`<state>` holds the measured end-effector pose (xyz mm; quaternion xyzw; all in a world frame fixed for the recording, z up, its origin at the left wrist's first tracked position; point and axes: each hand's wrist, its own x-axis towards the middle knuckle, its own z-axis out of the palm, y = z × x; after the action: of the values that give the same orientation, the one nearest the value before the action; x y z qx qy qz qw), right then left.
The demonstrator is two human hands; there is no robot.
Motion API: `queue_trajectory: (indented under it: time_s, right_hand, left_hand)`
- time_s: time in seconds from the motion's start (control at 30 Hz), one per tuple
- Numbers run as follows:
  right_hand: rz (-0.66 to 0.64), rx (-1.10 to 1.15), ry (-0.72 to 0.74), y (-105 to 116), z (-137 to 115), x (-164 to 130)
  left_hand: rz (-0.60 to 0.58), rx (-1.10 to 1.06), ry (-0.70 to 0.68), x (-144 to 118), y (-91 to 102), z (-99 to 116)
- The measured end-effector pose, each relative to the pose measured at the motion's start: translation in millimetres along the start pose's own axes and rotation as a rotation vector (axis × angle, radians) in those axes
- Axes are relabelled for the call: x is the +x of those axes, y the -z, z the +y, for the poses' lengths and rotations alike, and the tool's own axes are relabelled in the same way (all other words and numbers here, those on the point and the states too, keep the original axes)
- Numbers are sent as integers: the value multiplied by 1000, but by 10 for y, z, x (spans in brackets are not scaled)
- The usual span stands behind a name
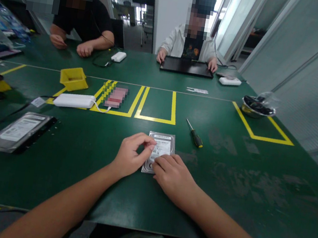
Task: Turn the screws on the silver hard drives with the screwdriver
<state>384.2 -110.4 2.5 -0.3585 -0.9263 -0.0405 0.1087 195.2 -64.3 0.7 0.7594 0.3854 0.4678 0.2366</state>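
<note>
A silver hard drive point(163, 146) with a white label lies flat on the green table in front of me. My left hand point(132, 155) is over its left edge, thumb and forefinger pinched together near the label. My right hand point(172, 174) rests on the drive's near edge, fingers curled and touching the casing. Whether the pinched fingers hold anything small is too fine to tell. A screwdriver point(194, 133) with a black and yellow handle lies just right of the drive, apart from both hands.
A second hard drive point(16, 130) lies at the left with small screws beside it. A white power bank point(74, 100), yellow bins point(73, 78), and a metal bowl point(257, 108) sit farther back. Two people sit across the table.
</note>
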Motion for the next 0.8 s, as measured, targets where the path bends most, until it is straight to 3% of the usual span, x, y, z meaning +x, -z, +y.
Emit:
queue_trajectory:
  time_s: [0.2,0.4,0.57,0.8]
  right_hand:
    - [9,23,-9,18,28,-6]
    - [25,340,12,44,14,-34]
    - [-13,552,-18,80,-42,-82]
    - [-92,526,29,143,-99,-76]
  left_hand:
    - [-11,-102,124,16,5,-46]
    - [-34,-237,282,120,106,-34]
    - [-52,-288,299,185,189,-28]
    - [-173,-182,307,53,282,-113]
